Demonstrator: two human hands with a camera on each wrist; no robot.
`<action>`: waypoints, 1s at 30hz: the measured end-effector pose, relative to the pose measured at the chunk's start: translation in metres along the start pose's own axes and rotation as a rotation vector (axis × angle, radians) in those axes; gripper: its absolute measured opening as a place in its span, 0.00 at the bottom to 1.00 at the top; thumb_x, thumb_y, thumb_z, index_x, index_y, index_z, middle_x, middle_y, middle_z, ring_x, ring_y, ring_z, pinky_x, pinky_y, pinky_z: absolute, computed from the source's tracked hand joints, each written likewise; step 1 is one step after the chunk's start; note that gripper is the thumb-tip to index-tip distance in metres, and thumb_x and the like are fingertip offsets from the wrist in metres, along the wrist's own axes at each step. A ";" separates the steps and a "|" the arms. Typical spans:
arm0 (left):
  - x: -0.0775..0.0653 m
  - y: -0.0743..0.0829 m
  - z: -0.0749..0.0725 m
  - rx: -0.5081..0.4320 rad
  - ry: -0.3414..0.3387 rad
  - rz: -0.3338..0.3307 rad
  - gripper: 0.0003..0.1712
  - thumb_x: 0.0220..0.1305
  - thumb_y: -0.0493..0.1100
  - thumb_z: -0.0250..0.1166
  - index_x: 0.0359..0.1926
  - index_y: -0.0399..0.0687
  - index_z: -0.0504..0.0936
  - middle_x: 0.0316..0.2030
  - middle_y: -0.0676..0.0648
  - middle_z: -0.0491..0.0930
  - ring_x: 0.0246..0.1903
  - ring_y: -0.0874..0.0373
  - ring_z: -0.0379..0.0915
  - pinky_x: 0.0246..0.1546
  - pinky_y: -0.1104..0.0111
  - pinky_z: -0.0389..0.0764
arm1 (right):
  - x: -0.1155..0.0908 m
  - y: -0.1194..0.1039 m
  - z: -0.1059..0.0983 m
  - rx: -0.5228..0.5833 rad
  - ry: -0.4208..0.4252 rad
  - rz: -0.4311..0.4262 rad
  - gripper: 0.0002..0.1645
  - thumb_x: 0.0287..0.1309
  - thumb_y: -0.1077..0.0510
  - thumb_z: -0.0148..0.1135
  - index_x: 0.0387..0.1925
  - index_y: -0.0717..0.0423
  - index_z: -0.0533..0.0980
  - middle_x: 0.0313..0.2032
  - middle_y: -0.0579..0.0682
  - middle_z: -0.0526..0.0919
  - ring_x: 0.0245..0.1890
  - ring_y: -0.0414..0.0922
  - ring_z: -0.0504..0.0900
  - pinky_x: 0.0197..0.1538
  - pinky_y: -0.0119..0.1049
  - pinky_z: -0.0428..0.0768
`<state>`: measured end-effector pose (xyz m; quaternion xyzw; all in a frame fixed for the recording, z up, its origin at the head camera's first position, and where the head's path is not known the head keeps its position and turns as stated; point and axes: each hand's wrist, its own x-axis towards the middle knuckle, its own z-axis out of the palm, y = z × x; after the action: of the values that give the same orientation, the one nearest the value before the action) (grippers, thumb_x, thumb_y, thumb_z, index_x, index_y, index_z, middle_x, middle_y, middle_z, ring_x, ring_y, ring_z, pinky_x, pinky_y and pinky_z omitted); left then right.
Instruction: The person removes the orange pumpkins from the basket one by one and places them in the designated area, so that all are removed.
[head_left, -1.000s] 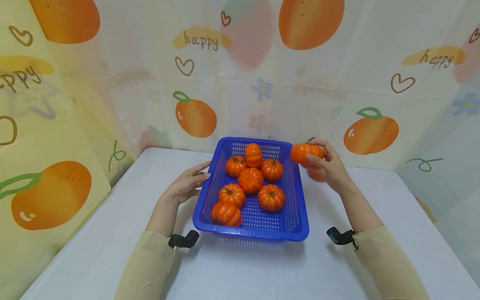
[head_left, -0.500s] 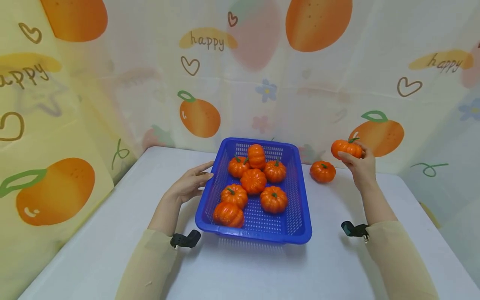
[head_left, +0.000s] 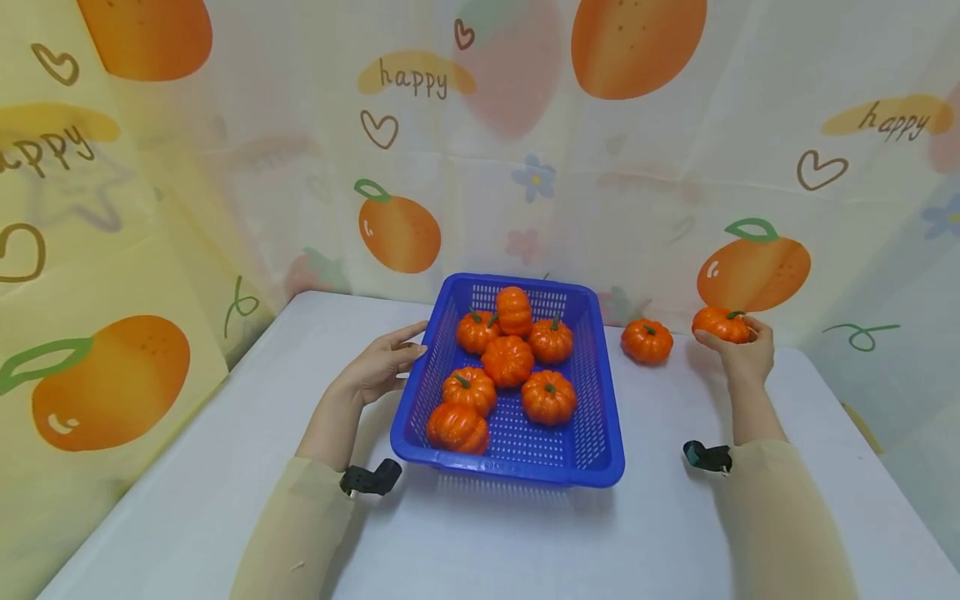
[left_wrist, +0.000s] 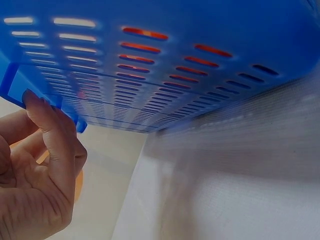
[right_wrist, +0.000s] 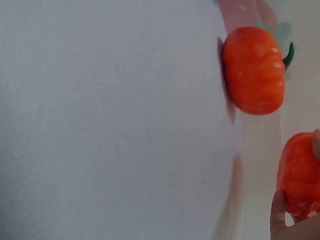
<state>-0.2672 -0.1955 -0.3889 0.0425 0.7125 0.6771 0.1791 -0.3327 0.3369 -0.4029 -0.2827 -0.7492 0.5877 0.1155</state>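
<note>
My left hand holds the left rim of a blue perforated plastic basket. In the left wrist view its fingers are bent at the basket's rim. Several small orange pumpkins, one of them a ribbed pumpkin in the middle, lie inside the basket. To the right, my right hand grips a pumpkin with a green stem, low over the far right of the table. In the right wrist view only part of that hand shows beside the held pumpkin. Another pumpkin sits on the table between basket and right hand.
The white table runs back to a patterned cloth hanging close behind the pumpkins. A second cloth closes off the left side. Each wrist carries a small black camera on a strap.
My right hand has carried its pumpkin from beside the basket's right rim to the far right, then down toward the table. The loose pumpkin has come into full view. My left hand stays at the rim.
</note>
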 end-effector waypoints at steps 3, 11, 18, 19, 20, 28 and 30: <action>-0.001 0.000 0.000 0.000 0.003 -0.003 0.36 0.75 0.44 0.53 0.78 0.56 0.52 0.50 0.51 0.77 0.43 0.63 0.80 0.47 0.64 0.84 | 0.004 0.008 -0.001 -0.049 -0.010 0.002 0.57 0.55 0.43 0.70 0.77 0.42 0.47 0.79 0.49 0.47 0.79 0.49 0.48 0.79 0.44 0.54; -0.001 0.000 0.001 0.001 0.000 0.000 0.36 0.75 0.44 0.53 0.78 0.55 0.52 0.50 0.50 0.76 0.43 0.63 0.80 0.46 0.65 0.84 | 0.008 0.020 0.003 -0.130 -0.050 -0.028 0.51 0.62 0.50 0.64 0.77 0.53 0.46 0.78 0.56 0.48 0.78 0.54 0.50 0.79 0.47 0.56; 0.000 -0.001 0.000 0.002 0.004 0.002 0.35 0.75 0.43 0.53 0.78 0.55 0.52 0.50 0.50 0.75 0.42 0.63 0.80 0.46 0.65 0.84 | 0.005 0.026 0.006 -0.180 -0.070 -0.070 0.48 0.64 0.54 0.61 0.77 0.54 0.46 0.78 0.59 0.48 0.77 0.58 0.51 0.79 0.51 0.54; 0.000 -0.001 0.000 0.003 0.005 0.001 0.35 0.75 0.44 0.53 0.78 0.55 0.52 0.50 0.50 0.75 0.42 0.63 0.80 0.46 0.65 0.84 | 0.005 0.026 0.006 -0.182 -0.070 -0.073 0.48 0.64 0.55 0.61 0.77 0.55 0.46 0.78 0.60 0.49 0.77 0.58 0.51 0.79 0.51 0.54; 0.000 -0.001 0.000 0.004 0.006 0.001 0.35 0.74 0.44 0.53 0.78 0.55 0.52 0.50 0.50 0.75 0.42 0.63 0.80 0.46 0.65 0.84 | 0.005 0.027 0.006 -0.185 -0.072 -0.072 0.48 0.64 0.55 0.61 0.77 0.54 0.46 0.78 0.59 0.49 0.77 0.58 0.51 0.79 0.51 0.54; 0.001 -0.002 -0.001 0.004 -0.001 0.005 0.36 0.74 0.44 0.54 0.78 0.55 0.52 0.52 0.49 0.74 0.43 0.62 0.80 0.47 0.65 0.84 | 0.003 0.026 0.004 -0.210 -0.071 -0.080 0.49 0.62 0.55 0.63 0.77 0.54 0.48 0.77 0.61 0.51 0.76 0.59 0.55 0.78 0.51 0.57; 0.001 -0.002 -0.001 0.002 -0.002 0.005 0.36 0.74 0.44 0.54 0.78 0.55 0.52 0.51 0.49 0.74 0.43 0.62 0.80 0.47 0.65 0.84 | 0.003 0.026 0.004 -0.206 -0.051 -0.076 0.49 0.62 0.52 0.62 0.77 0.54 0.49 0.76 0.62 0.52 0.75 0.59 0.56 0.77 0.51 0.59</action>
<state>-0.2683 -0.1958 -0.3909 0.0451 0.7129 0.6768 0.1778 -0.3293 0.3392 -0.4294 -0.2495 -0.8186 0.5097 0.0886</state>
